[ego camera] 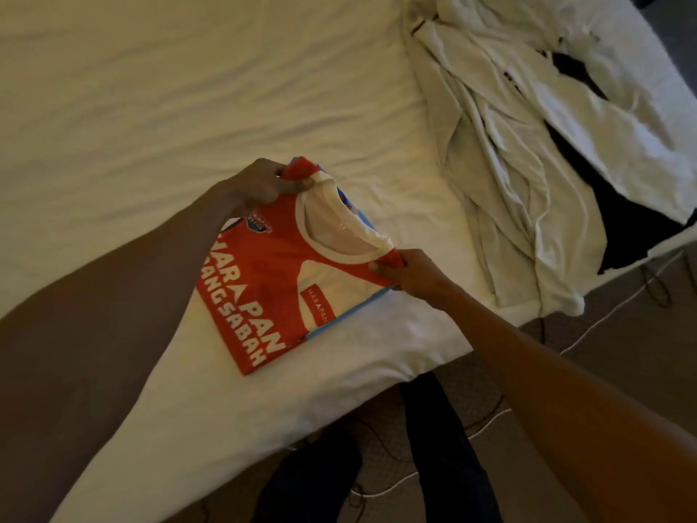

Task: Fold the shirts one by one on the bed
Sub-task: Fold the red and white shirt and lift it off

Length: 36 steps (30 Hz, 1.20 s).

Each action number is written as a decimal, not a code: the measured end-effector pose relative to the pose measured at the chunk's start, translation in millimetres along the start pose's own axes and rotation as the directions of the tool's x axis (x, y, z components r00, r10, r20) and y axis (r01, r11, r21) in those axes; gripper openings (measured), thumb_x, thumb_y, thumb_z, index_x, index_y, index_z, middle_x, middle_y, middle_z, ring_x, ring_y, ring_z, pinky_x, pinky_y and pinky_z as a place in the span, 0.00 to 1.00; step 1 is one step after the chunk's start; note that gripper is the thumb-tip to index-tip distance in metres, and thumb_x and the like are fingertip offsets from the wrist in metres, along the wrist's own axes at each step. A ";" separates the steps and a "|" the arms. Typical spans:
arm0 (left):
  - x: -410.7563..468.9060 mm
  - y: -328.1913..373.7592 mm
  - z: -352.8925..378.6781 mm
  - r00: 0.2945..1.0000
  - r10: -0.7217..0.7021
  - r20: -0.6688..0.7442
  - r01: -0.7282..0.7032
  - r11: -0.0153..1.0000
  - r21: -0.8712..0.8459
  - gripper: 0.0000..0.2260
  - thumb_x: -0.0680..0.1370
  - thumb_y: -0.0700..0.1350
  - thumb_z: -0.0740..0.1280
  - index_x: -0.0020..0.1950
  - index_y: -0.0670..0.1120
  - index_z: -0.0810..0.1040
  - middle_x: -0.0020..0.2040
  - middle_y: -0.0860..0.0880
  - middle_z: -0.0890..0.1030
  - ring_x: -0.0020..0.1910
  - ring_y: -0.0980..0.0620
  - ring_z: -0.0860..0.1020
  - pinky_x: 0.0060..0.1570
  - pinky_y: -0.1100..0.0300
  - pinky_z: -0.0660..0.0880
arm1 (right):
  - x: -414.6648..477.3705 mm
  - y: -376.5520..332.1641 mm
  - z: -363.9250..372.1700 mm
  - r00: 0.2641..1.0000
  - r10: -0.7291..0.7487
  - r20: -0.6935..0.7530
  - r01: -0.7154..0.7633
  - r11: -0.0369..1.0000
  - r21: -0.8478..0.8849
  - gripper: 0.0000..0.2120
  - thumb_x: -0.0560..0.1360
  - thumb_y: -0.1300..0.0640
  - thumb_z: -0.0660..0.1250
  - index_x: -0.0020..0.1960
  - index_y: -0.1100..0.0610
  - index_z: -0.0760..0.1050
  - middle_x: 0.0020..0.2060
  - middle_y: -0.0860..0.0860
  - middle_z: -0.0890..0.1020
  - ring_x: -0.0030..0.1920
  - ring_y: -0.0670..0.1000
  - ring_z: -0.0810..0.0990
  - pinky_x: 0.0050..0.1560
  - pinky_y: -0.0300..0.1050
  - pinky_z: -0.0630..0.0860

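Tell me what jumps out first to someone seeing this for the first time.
The folded red shirt with white lettering lies near the bed's front edge, the left hand and right hand pinching its shoulders. A heap of white clothes sprawls at the upper right.

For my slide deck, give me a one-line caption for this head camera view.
Both hands, left and right, pinch the folded red shirt by its shoulders on the bed.
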State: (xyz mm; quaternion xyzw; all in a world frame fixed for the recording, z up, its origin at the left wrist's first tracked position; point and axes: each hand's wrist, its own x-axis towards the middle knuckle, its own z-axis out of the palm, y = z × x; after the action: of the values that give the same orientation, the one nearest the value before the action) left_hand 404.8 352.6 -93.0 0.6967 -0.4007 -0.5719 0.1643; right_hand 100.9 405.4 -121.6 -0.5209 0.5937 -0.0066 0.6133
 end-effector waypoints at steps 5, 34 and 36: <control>-82.5 28.4 -45.1 0.984 0.030 -0.174 -0.078 0.958 -0.277 0.15 0.72 0.49 0.76 0.56 0.46 0.84 0.50 0.44 0.86 0.47 0.47 0.85 0.45 0.55 0.81 | -27.6 -76.9 -29.6 0.992 -0.118 -0.034 0.121 0.989 0.082 0.05 0.71 0.54 0.76 0.46 0.51 0.83 0.45 0.54 0.86 0.46 0.53 0.85 0.53 0.56 0.82; -806.4 -18.0 101.8 -0.076 -0.676 -0.733 -0.659 0.586 -0.472 0.15 0.78 0.48 0.71 0.63 0.43 0.80 0.54 0.47 0.84 0.47 0.53 0.84 0.41 0.59 0.81 | -464.0 -366.9 291.7 0.183 -0.494 0.850 0.843 0.524 0.124 0.09 0.82 0.46 0.61 0.48 0.48 0.77 0.46 0.49 0.83 0.48 0.49 0.82 0.56 0.49 0.80; -854.5 -38.8 121.1 -0.145 -0.694 -0.705 -0.651 0.603 -0.460 0.13 0.78 0.50 0.71 0.59 0.46 0.80 0.55 0.48 0.84 0.50 0.51 0.83 0.46 0.56 0.81 | -508.2 -353.6 333.1 0.090 -0.448 0.890 0.832 0.524 0.180 0.12 0.82 0.46 0.61 0.52 0.52 0.79 0.48 0.52 0.84 0.48 0.49 0.84 0.55 0.49 0.81</control>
State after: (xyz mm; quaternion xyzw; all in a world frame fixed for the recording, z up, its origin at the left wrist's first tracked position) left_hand 285.6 1042.4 413.3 0.7024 0.2021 0.0708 0.6788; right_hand 411.7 772.5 391.2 -0.7584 -0.1180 0.0957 0.6339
